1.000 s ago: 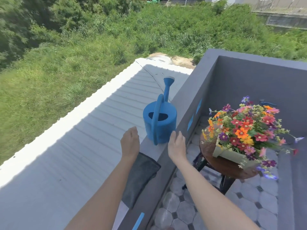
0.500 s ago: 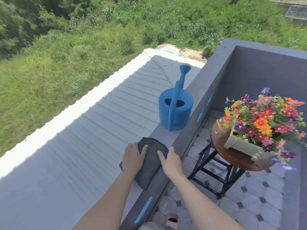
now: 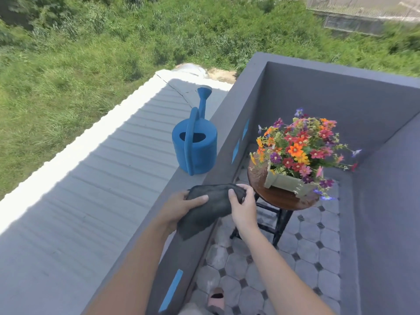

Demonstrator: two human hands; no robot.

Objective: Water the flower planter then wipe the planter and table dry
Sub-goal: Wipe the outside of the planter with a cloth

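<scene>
A dark grey cloth (image 3: pixel 210 206) is lifted just above the grey parapet ledge (image 3: pixel 181 185), bunched between both hands. My left hand (image 3: pixel 179 206) grips its left side and my right hand (image 3: pixel 243 205) grips its right end. Behind them a blue watering can (image 3: pixel 195 150) stands upright on the ledge, spout pointing away. To the right, a pale green planter (image 3: pixel 288 181) full of orange, red and purple flowers sits on a small round wooden table (image 3: pixel 277 196) with black legs; the tabletop looks wet and shiny.
Grey balcony walls (image 3: pixel 341 105) enclose the tiled floor (image 3: pixel 306 258) around the table. A corrugated grey roof (image 3: pixel 91 189) lies left of the ledge, with grass beyond. A foot in a pink sandal (image 3: pixel 216 298) shows at the bottom.
Both hands left the watering can, came down on the cloth lying on the ledge, and now have it picked up and bunched between them. The view shifted right.
</scene>
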